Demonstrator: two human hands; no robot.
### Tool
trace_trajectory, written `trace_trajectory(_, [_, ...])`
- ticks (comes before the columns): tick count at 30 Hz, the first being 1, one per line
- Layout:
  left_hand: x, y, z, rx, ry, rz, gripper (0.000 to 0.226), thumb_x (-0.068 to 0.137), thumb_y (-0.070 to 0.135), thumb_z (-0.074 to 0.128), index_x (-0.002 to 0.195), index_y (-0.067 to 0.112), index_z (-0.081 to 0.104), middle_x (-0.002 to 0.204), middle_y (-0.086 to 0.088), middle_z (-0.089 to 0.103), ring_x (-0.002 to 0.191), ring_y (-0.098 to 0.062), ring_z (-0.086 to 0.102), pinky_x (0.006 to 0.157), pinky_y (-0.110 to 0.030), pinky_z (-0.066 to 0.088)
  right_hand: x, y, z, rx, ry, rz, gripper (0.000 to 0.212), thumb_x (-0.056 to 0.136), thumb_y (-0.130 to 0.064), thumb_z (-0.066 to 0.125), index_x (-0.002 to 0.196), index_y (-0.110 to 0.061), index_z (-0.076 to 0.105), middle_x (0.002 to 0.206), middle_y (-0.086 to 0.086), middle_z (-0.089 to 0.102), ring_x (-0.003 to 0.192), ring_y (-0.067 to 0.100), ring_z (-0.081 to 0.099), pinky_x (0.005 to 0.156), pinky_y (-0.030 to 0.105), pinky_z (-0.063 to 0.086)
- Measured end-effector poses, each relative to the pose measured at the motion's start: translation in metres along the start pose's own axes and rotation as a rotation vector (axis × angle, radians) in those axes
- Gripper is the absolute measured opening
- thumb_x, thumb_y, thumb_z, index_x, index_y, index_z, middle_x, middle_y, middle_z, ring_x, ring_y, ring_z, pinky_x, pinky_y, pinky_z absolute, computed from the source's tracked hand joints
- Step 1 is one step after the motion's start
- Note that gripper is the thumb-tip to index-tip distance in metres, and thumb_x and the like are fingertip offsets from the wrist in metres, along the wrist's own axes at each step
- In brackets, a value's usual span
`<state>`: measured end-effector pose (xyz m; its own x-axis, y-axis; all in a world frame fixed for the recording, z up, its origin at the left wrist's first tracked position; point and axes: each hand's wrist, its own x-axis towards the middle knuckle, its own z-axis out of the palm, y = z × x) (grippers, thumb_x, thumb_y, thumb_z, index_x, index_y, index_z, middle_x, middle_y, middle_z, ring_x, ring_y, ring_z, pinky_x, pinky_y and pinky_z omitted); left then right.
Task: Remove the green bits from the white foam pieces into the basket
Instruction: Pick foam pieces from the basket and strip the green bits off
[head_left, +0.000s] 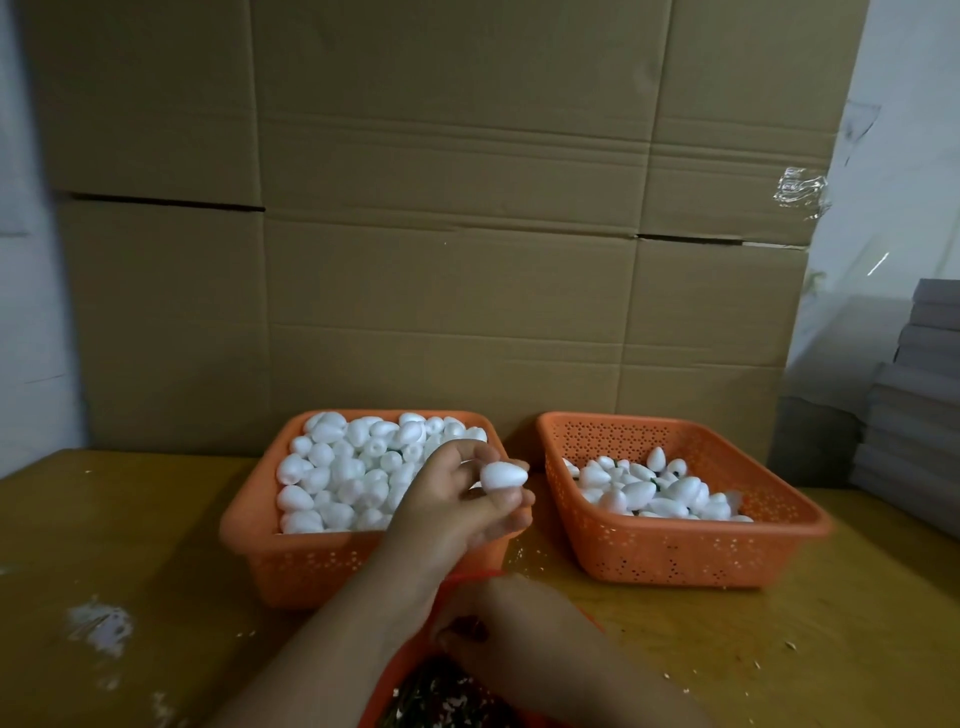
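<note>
Cardboard sheets (447, 218) stand upright behind the left basket (291, 566), my landmark for this report. That orange basket sits on the yellow worktop (130, 545) and is heaped with white foam pieces (343, 467). Just beside it to the right, apart from it, a second orange basket (675, 551) holds a thinner layer of foam pieces, some showing green bits (666, 474). Further right of it, grey stacked boards (914, 405) rise at the worktop edge. Nearer to me than the left basket, a third orange basket (395, 675) holds dark green scraps mixed with white flecks; my arms cover much of it.

My left hand (457, 504) is raised over the left basket's right near corner, grip grasping one foam piece (503, 475) between fingertips and thumb. My right hand (498, 623) hangs over the third basket's rim, fingers curled downward; whether that grip holds anything I cannot tell. Crumbs dot the worktop around it.
</note>
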<state>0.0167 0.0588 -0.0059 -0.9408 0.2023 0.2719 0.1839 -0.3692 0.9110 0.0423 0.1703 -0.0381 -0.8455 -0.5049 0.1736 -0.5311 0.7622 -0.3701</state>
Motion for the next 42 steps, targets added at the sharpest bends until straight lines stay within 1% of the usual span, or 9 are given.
trace_trajectory(3, [0.0,-0.008,0.003,0.258,-0.019,0.128,0.017,0.091,0.001,0.064,0.1,0.013,0.055,0.09,-0.007,0.071,0.073,-0.017,0.07,0.065,-0.027,0.056,0.0,0.003,0.004,-0.003,0.007,0.0,0.023,0.091,-0.028,0.055,0.109,-0.028,0.07,0.112,-0.008,0.07,0.102,0.011,0.063,0.091,0.03,0.049])
trace_trajectory(8, [-0.002,-0.014,0.001,0.489,0.005,0.312,0.018,0.094,0.05,0.047,0.096,0.046,0.064,0.075,0.002,0.07,0.059,-0.014,0.065,0.058,-0.023,0.052,-0.001,0.005,0.004,0.013,0.012,-0.008,0.023,0.092,-0.028,0.056,0.11,-0.024,0.07,0.111,-0.002,0.071,0.101,0.016,0.064,0.088,0.033,0.049])
trace_trajectory(11, [0.0,-0.015,-0.001,0.546,0.083,0.377,0.027,0.092,0.06,0.042,0.084,0.042,0.061,0.064,0.005,0.066,0.052,-0.007,0.056,0.058,-0.017,0.046,0.0,0.004,0.002,0.035,-0.012,-0.007,0.023,0.091,-0.026,0.056,0.108,-0.028,0.071,0.111,-0.005,0.071,0.102,0.014,0.064,0.09,0.031,0.049])
trace_trajectory(16, [0.004,-0.012,-0.005,0.602,0.255,0.424,0.025,0.083,0.06,0.052,0.083,0.038,0.065,0.084,0.018,0.067,0.081,0.0,0.062,0.073,-0.01,0.044,0.0,0.004,0.0,0.066,-0.017,0.004,0.022,0.089,-0.021,0.056,0.103,-0.026,0.073,0.11,-0.007,0.072,0.102,0.011,0.065,0.093,0.029,0.049])
trace_trajectory(19, [0.003,-0.011,-0.003,0.579,0.232,0.397,0.03,0.078,0.064,0.053,0.087,0.036,0.063,0.079,0.016,0.067,0.069,-0.006,0.062,0.071,-0.025,0.05,-0.001,0.003,-0.002,0.062,-0.018,0.0,0.023,0.09,-0.019,0.054,0.104,-0.023,0.072,0.109,-0.003,0.072,0.102,0.015,0.065,0.092,0.032,0.049])
trace_trajectory(24, [0.001,-0.012,0.0,0.524,0.16,0.362,0.011,0.082,0.032,0.067,0.089,0.037,0.059,0.084,0.008,0.072,0.073,-0.014,0.071,0.073,-0.041,0.057,-0.001,0.002,-0.004,0.078,-0.004,0.0,0.028,0.09,-0.015,0.053,0.108,-0.024,0.072,0.108,-0.005,0.072,0.1,0.011,0.064,0.091,0.026,0.048])
trace_trajectory(30, [0.007,-0.019,-0.006,0.544,0.176,0.379,0.034,0.084,-0.006,0.067,0.093,0.025,0.057,0.104,0.026,0.069,0.104,0.006,0.063,0.081,-0.016,0.051,-0.001,0.002,-0.004,0.08,-0.014,-0.002,0.028,0.089,-0.013,0.053,0.108,-0.024,0.071,0.11,-0.007,0.071,0.102,0.009,0.063,0.091,0.023,0.047])
trace_trajectory(37, [0.008,-0.022,-0.007,0.571,0.201,0.381,0.039,0.081,-0.006,0.069,0.085,0.031,0.055,0.101,0.019,0.068,0.098,-0.003,0.068,0.078,-0.019,0.053,-0.001,0.001,-0.004,0.091,-0.012,-0.004,0.027,0.091,-0.013,0.053,0.107,-0.023,0.071,0.109,-0.008,0.072,0.1,0.007,0.064,0.09,0.02,0.047])
trace_trajectory(42, [0.004,-0.017,-0.005,0.634,0.21,0.482,0.032,0.092,0.016,0.066,0.11,0.042,0.059,0.114,0.02,0.065,0.111,-0.001,0.061,0.091,-0.028,0.051,-0.001,0.001,-0.006,0.084,-0.006,-0.013,0.028,0.089,-0.012,0.052,0.107,-0.022,0.071,0.108,-0.005,0.072,0.099,0.011,0.064,0.09,0.025,0.049])
